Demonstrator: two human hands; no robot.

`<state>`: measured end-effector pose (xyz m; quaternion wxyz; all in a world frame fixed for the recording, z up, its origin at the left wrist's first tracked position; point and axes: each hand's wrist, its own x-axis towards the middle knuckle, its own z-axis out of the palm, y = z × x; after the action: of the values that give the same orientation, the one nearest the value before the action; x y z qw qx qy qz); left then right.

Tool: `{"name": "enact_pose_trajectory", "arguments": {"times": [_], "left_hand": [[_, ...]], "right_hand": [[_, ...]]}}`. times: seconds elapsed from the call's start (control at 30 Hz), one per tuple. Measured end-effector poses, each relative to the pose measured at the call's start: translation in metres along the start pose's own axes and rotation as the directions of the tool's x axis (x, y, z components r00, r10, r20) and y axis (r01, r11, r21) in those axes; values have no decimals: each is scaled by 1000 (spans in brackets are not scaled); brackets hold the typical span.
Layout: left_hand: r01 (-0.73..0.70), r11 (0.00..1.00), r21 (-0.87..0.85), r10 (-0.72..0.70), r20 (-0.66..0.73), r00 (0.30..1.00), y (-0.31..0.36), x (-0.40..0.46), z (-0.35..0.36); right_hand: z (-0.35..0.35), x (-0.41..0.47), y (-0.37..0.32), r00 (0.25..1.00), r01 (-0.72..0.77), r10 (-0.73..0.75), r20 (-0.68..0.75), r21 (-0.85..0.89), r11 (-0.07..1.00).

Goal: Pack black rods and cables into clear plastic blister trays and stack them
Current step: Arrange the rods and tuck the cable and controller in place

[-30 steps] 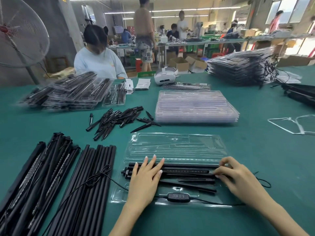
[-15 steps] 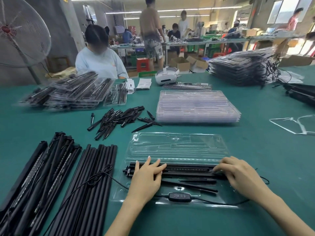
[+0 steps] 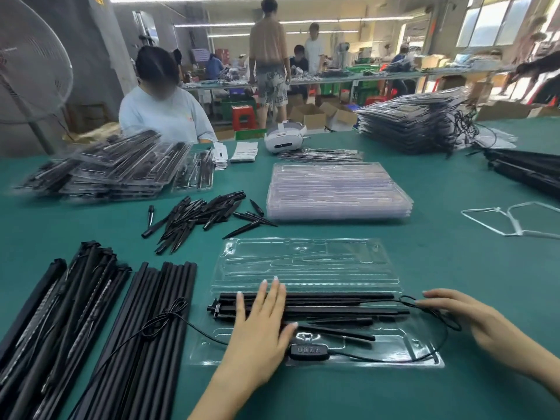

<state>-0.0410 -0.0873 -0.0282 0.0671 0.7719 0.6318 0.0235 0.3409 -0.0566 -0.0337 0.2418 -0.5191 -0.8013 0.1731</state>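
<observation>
A clear blister tray (image 3: 306,265) lies open on the green table in front of me. Black rods (image 3: 339,304) fill its near half. My left hand (image 3: 260,325) presses flat on the left part of those rods, fingers straight. A thin black cable (image 3: 424,307) with a small inline controller (image 3: 309,350) loops over the tray's right end. My right hand (image 3: 466,319) sits beside that end with relaxed fingers reaching toward the cable loop; whether they touch it I cannot tell.
Long black rods (image 3: 145,328) and bagged rods (image 3: 51,307) lie at the left. Short black spikes (image 3: 197,216) are scattered behind. Empty clear trays (image 3: 336,192) are stacked behind the open one, packed trays (image 3: 106,171) at far left. Another person sits across the table.
My right hand has moved off the rods to the right of the tray. The cable loop now lies over the tray's right end. My left hand stays on the rods.
</observation>
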Motion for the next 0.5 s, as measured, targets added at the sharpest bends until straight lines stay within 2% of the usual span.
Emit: {"name": "enact_pose_trajectory", "arguments": {"times": [0.07, 0.13, 0.17, 0.23, 0.4, 0.5], "left_hand": [[-104, 994, 15, 105, -100, 989, 17, -2, 3], [-181, 981, 69, 192, -203, 960, 30, 2, 3], [-204, 978, 42, 208, -187, 960, 34, 6, 4], [-207, 977, -49, 205, -56, 977, 39, 16, 6], [-247, 967, -62, 250, 32, 968, 53, 31, 14], [-232, 971, -65, 238, 99, 966, 54, 35, 15]], "right_hand": [[-2, -3, 2, 997, 65, -69, -46, -72, 995], [-8, -1, -1, 974, 208, -222, -31, -246, 947], [-13, 3, -3, 963, 258, -268, 17, -325, 910], [-19, 11, -4, 933, 357, -340, 115, -386, 850], [-35, 17, -2, 924, 376, -350, 153, -208, 903], [-37, 20, -8, 937, 341, -319, 144, -167, 925]]}}
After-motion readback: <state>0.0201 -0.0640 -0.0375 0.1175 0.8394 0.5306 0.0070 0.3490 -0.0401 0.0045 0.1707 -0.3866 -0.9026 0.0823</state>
